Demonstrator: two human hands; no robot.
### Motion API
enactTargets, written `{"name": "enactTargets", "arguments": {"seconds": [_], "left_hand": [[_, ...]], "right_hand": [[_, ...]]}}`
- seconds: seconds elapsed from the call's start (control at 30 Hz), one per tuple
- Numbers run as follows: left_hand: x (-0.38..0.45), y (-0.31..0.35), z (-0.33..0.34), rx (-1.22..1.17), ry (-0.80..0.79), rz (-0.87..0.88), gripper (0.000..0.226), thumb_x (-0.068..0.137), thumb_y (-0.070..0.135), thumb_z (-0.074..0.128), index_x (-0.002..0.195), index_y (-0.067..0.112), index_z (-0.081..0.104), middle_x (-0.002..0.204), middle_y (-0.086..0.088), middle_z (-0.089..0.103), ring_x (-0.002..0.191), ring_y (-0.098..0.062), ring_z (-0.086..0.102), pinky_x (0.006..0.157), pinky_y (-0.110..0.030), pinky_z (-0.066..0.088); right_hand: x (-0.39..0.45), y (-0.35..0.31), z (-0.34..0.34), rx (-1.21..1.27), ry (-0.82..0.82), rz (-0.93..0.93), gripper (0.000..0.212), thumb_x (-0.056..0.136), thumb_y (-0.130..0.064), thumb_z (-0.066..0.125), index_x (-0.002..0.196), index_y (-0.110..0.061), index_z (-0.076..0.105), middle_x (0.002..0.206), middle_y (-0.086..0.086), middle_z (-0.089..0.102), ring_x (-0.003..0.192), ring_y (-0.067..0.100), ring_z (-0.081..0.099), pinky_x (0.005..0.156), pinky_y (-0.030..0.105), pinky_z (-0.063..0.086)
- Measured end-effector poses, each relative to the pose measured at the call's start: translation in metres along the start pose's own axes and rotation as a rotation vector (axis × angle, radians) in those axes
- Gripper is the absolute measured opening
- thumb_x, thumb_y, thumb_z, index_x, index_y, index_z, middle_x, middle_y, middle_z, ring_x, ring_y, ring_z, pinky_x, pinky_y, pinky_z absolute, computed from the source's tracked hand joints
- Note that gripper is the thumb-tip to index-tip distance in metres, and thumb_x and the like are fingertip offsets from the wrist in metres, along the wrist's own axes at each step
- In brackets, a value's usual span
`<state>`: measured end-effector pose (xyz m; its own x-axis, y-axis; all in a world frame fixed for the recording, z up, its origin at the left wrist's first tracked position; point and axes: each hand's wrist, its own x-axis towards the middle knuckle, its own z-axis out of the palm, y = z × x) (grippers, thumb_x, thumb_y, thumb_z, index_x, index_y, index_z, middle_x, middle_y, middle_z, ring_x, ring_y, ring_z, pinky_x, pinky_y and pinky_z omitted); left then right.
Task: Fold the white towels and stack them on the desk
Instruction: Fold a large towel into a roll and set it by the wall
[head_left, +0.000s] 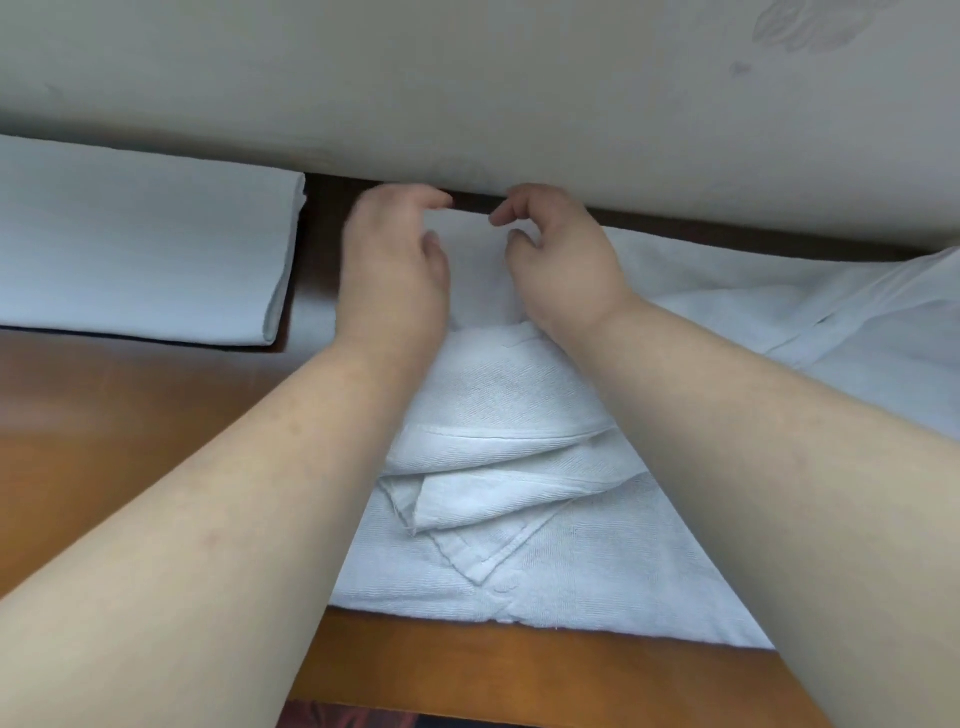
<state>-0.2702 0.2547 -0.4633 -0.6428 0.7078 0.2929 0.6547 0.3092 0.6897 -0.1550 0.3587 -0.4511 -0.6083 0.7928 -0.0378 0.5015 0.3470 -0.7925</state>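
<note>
Both the left hand (395, 260) and the right hand (561, 254) hang loosely curled, gripping nothing, over the rumpled towel (498, 415) on the desk (130, 415); left of it lies a folded towel (140, 244), behind it the wall (467, 78).

Wall (519, 104) blocks ahead; bare desk (130, 415) leftward seems free.

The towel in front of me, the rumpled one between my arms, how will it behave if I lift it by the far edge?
The towel will probably go floppy: its loose layers already sag and overlap. The turned-up corner likely falls open. It seems unlikely to slide on the desk, being soft terry.
</note>
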Motion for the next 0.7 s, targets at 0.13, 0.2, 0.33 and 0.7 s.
{"name": "enactTargets", "arguments": {"seconds": [0.13,0.2,0.33,0.7], "left_hand": [[-0.001,-0.007,0.012,0.211,-0.622,0.158,0.053,0.098,0.019,0.051,0.149,0.017,0.037,0.154,-0.007,0.037,0.143,-0.023,0.028,0.116,-0.027,0.016],[-0.001,-0.017,0.018,0.35,-0.696,0.161,0.065,0.1,0.038,0.047,0.156,0.02,0.018,0.164,-0.003,0.014,0.15,-0.021,0.007,0.12,-0.036,0.002],[-0.003,-0.03,0.024,0.519,-0.732,0.163,0.085,0.086,0.071,0.038,0.156,0.031,0.01,0.165,-0.001,-0.001,0.15,-0.024,-0.005,0.119,-0.045,-0.003],[0.004,-0.048,0.028,0.687,-0.731,0.099,0.11,0.06,0.093,0.028,0.153,0.041,0.0,0.164,-0.002,-0.008,0.148,-0.029,-0.007,0.118,-0.05,0.001]], "right_hand": [[-0.017,0.027,-0.04,-0.433,0.003,0.127,0.027,0.093,-0.024,0.05,0.114,-0.019,0.067,0.125,0.004,0.058,0.114,0.023,0.054,0.093,0.027,0.041],[-0.027,0.043,-0.054,-0.635,-0.113,0.218,0.037,0.095,-0.034,0.048,0.125,-0.017,0.062,0.136,0.008,0.051,0.124,0.03,0.047,0.103,0.036,0.04],[-0.026,0.053,-0.062,-0.616,-0.259,0.244,0.06,0.096,-0.049,0.047,0.147,-0.017,0.042,0.161,0.008,0.026,0.148,0.025,0.022,0.12,0.038,0.02],[-0.011,0.108,-0.168,-0.799,-0.107,0.464,0.036,0.095,-0.015,0.048,0.128,-0.018,0.062,0.127,0.012,0.061,0.114,0.037,0.058,0.094,0.037,0.049]]}}
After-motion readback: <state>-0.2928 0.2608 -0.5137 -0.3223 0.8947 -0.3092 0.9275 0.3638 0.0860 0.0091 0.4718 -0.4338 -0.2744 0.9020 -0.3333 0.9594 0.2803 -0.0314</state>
